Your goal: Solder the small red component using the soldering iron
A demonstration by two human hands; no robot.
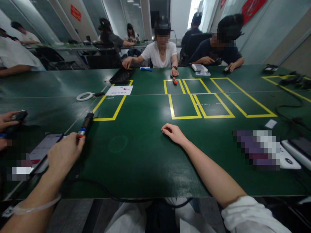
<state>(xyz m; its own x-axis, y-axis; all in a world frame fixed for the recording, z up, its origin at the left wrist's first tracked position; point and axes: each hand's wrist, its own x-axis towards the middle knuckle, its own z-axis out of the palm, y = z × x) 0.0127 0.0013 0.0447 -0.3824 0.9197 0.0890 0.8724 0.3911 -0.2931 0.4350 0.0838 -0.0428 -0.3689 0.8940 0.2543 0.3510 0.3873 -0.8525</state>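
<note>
My left hand [64,150] is wrapped round a black flashlight [86,122] with silver, blue and red bands near my fingers. Its dark ribbed end points away from me, close to a corner of yellow tape. On the green table [136,168], my right hand [173,133] rests with the fingers curled in towards the thumb. Whether anything small sits between those fingertips is hidden. A phone [46,149] lies just left of my left hand.
Yellow tape rectangles [186,117] mark the table. A white paper [119,90], a white ring [84,96] and a black tray [122,76] lie beyond. Across sits a person beside a red-tipped tool [175,82]. Another person's hand [7,121] is at left. Cables [291,106] run along the right.
</note>
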